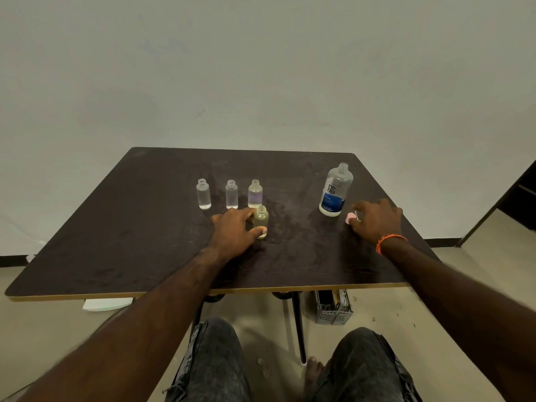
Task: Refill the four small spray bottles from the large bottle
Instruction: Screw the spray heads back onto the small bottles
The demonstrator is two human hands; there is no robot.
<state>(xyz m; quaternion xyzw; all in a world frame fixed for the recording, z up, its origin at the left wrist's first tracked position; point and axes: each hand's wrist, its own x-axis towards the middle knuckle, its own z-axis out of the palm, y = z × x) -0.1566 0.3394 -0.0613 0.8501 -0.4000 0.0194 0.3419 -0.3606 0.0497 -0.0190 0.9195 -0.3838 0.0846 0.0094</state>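
Observation:
Three small clear bottles stand uncapped in a row on the dark table (145, 242): the left one (203, 194), the middle one (231, 195) and the right one (255, 194). A fourth small bottle (261, 220), yellowish and uncapped, stands in front of them. My left hand (235, 232) grips its base between thumb and fingers. The large clear bottle (336, 190) with a blue label stands open at the right. My right hand (377, 220) rests beside it, its fingers on a small pink cap (349, 218) on the table.
A wall stands behind the table. On the floor under the table lie a grey perforated box (333, 309) and a white object (107, 303). A dark piece of furniture (519, 195) sits at the right edge. My knees are below the near table edge.

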